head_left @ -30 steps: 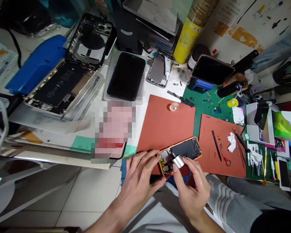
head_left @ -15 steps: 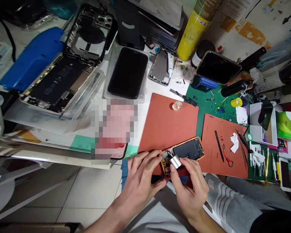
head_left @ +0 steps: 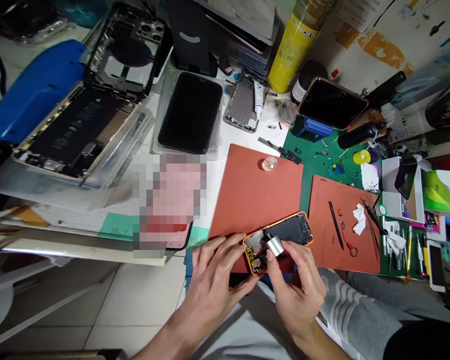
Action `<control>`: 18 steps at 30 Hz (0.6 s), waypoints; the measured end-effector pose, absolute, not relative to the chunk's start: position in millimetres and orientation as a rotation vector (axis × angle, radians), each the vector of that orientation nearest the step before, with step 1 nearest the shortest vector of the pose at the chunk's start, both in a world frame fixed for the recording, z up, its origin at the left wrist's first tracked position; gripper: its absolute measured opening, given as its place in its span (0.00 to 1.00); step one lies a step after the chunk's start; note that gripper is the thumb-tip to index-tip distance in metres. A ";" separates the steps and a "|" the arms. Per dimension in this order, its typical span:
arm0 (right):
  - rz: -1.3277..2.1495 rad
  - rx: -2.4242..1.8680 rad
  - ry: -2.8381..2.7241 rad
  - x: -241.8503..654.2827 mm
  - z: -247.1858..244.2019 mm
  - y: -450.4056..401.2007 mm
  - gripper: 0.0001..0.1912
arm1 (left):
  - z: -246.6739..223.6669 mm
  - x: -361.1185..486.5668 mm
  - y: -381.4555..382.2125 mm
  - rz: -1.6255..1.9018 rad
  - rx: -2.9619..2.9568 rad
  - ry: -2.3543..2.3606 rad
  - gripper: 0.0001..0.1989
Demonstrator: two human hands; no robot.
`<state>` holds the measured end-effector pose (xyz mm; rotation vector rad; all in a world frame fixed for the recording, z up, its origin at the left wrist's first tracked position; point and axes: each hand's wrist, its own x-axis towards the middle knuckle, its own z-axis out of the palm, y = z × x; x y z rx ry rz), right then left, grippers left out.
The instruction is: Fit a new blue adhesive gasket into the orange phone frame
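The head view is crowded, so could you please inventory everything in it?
mats: 2, red-brown, centre and right
green mat: 1, green, right of centre
open phone: 1, orange frame, bottom centre
cylinder: 1, silver, over open phone
jar: 1, clear, centre
stick: 1, black, right
tissues: at least 2, white, right
can: 1, yellow, top centre
tube: 1, white, below can
propped phone: 1, black screen, upper right
dark phone: 1, black, left of centre
pixelated phone: 1, pinkish, below dark phone
gutted phone: 1, black, left
blue object: 1, blue, far left
white phone: 1, white, right edge
small tools: several, mixed, right
left hand: 1, bare, on open phone
right hand: 1, bare, pinching cylinder
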<state>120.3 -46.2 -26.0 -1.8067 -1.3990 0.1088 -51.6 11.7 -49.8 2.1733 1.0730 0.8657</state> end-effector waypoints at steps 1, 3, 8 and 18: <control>0.103 -1.813 -1.398 121.7 -26.3 -46.3 0.18 | -49.8 -51.5 11.6 0.867 2.173 1.076 0.29; 0.091 -1.827 -1.392 124.5 -27.0 -46.5 0.17 | -50.0 -51.2 11.4 0.874 2.178 1.083 0.29; 0.066 -1.842 -1.360 128.9 -29.0 -46.3 0.17 | -51.6 -51.1 10.7 0.872 2.183 1.119 0.29; 0.086 -1.850 -1.349 132.6 -26.9 -46.5 0.18 | -50.8 -52.7 11.4 0.850 2.200 1.117 0.30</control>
